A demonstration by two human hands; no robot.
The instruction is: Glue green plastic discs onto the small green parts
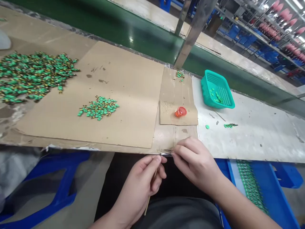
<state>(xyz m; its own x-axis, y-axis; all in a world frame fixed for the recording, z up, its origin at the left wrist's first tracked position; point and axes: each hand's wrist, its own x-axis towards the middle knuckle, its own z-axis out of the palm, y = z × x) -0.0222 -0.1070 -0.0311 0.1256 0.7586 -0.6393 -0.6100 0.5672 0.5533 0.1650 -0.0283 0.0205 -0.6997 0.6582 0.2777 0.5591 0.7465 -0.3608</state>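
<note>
Both of my hands are close together at the front edge of the table, above my lap. My left hand [147,178] is closed, thumb against forefinger, with a thin stick [147,206] running through it and sticking out below the palm. My right hand [194,159] pinches with thumb and fingers just to the right of the left fingertips. Whatever lies between its fingertips is too small to make out. Beyond the hands, a small red cup [180,112] stands on a piece of cardboard [166,117].
A large heap of green-and-dark small pieces [35,76] covers the left, with a smaller pile [98,107] nearer. At right stand a teal basket [218,90] holding green discs, a loose green disc [207,127] and a green piece [230,125]. A metal post [190,35] rises behind.
</note>
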